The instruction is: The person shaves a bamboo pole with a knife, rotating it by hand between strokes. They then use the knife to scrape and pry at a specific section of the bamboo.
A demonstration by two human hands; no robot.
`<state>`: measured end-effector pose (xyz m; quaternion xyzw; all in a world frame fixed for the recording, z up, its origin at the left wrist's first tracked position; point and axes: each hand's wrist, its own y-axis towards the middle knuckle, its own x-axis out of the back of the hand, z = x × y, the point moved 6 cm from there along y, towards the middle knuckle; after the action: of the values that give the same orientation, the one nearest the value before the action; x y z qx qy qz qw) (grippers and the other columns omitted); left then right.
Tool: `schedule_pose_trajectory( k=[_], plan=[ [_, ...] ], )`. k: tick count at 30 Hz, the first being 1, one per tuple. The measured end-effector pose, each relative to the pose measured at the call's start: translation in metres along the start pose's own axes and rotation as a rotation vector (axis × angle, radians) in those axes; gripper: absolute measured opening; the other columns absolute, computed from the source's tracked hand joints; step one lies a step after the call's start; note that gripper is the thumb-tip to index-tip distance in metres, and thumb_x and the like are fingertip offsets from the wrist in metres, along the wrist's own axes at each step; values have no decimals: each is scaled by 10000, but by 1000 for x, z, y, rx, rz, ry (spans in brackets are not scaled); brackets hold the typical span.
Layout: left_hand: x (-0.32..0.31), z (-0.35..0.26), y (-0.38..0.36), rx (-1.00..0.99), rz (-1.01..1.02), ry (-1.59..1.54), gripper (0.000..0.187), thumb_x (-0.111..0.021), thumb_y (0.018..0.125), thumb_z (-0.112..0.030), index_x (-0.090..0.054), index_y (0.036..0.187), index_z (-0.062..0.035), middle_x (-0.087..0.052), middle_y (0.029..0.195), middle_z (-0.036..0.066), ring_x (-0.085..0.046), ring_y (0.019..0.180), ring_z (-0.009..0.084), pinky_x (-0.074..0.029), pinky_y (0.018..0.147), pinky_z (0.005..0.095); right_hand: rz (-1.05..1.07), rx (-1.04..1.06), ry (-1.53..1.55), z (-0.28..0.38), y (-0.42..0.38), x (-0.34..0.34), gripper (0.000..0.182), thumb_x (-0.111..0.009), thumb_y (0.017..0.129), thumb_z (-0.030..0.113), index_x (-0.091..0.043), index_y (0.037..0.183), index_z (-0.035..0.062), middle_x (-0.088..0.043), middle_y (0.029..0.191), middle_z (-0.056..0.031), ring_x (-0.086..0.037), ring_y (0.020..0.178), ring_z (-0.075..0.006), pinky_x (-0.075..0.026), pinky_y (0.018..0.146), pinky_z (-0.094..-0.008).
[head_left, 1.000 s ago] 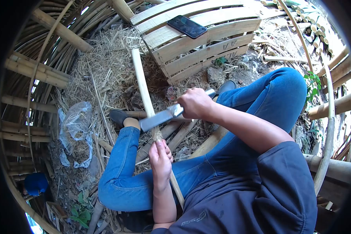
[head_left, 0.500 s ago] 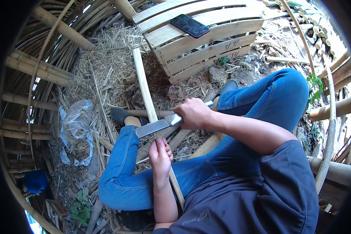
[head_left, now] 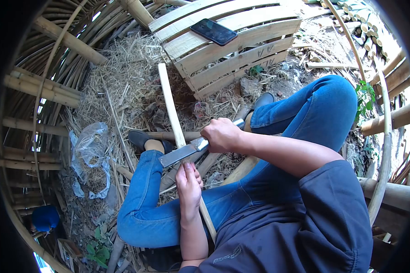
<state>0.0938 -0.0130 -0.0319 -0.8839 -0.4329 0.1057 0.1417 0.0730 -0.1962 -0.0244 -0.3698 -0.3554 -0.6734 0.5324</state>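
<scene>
A long pale bamboo strip (head_left: pixel 170 102) runs from near the crate, between my legs and back towards my body. My left hand (head_left: pixel 188 182) grips it with closed fingers just below the blade. My right hand (head_left: pixel 223 135) is wrapped round the metal handle of a broad knife (head_left: pixel 180 153). The knife's flat steel blade lies across the strip, pointing left towards my knee. Where exactly the edge meets the strip is hidden under the blade.
A slatted wooden crate (head_left: pixel 232 57) stands ahead with a phone (head_left: pixel 213 32) on top. Straw and shavings (head_left: pixel 123 63) cover the ground. A clear plastic bag (head_left: pixel 90 142) lies left. Bamboo poles (head_left: pixel 36 86) wall the left side; cut bamboo (head_left: pixel 366 22) is stacked at far right.
The bamboo strip's far end sits slightly nearer me. The knife has tilted a little, its handle end higher in view. Both hands keep their grip, and the camera view has shifted slightly.
</scene>
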Motion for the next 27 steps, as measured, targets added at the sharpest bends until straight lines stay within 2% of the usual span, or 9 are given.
schedule_pose_trajectory(
  k=[6,10,13,27],
  plan=[
    [0,-7,-3,-12,4,-36,341,-381,1112,-346,-481,905,-95,-338,628,-84,-291,478,-1,-239,407,189,-13,84,66,-9,2,13,153,-678,678,207,-700,760,79,-680,708,-175,-684,721,-401,-552,698,-503],
    [1,-6,-3,3,5,-85,333,-386,1112,-336,-475,896,-99,-333,634,-89,-283,489,-2,-232,419,188,-15,19,138,-1,0,8,145,-675,678,188,-702,758,70,-677,705,-189,-688,733,-399,-557,714,-505],
    [1,-6,-3,6,8,-91,327,-389,1112,-331,-471,894,-102,-331,637,-91,-283,494,-2,-232,425,187,-42,47,171,6,-1,4,142,-675,677,177,-705,760,67,-674,696,-194,-689,728,-402,-560,711,-503],
    [0,-2,-5,-6,6,3,342,-373,1112,-360,-463,906,-103,-356,631,-72,-316,474,6,-267,406,190,-36,-68,51,-5,3,14,161,-702,683,190,-726,784,67,-692,730,-208,-703,737,-407,-570,739,-498]
  ],
)
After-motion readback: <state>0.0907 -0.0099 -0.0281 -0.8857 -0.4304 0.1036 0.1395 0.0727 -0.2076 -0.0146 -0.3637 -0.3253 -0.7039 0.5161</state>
